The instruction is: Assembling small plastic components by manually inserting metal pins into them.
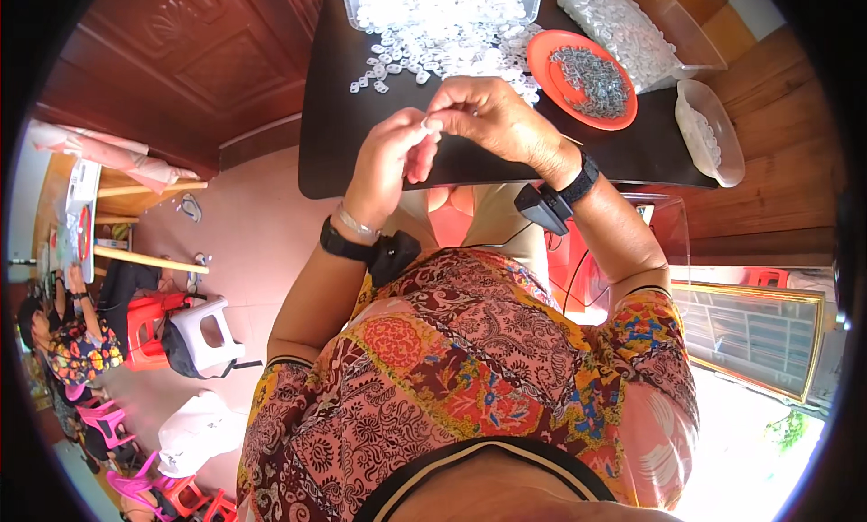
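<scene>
Above the near part of the dark table my two hands meet. My left hand (390, 156) is closed in a pinch on a small whitish plastic piece (426, 128), partly hidden by the fingertips. From the other side, the thumb and forefinger of my right hand (492, 120) press together at the same piece; whether they hold a second part is too small to tell. Just beyond the hands lies a loose heap of small clear plastic pieces (424, 57). An orange-red plate (544, 60) with many small metal parts (591, 84) stands to the right of them.
A clear bin (352, 7) stands at the table's far edge, with a filled clear bag (623, 34) to its right. A small translucent tray (733, 161) sits at the right corner. On the left, another person (81, 350) sits at a table near stools (209, 337).
</scene>
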